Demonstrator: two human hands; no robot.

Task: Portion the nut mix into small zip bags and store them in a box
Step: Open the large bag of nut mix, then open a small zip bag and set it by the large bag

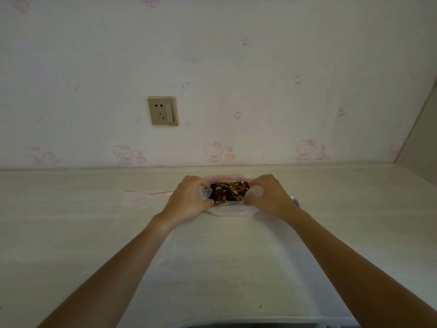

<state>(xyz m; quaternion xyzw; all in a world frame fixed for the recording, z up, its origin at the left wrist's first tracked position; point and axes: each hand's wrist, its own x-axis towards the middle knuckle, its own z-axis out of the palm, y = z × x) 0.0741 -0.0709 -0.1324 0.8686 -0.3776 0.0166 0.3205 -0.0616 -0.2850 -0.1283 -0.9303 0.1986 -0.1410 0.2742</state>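
On the pale wood-grain bench point(71, 233), the left hand point(189, 200) and right hand point(269, 196) each gripped a side of the clear bag's point(229, 210) mouth, nut mix point(229, 191) showing between, an empty zip bag point(144, 198) lay left, and beyond rose cartoon-cat wallpaper point(260, 91) with a socket point(162, 111).

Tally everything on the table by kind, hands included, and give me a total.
Hands: 2, left hand and right hand, both gripping the bag's mouth
Bags of nut mix: 1, the nut mix bag
Empty zip bags: 1, the red-strip zip bag
Total: 4
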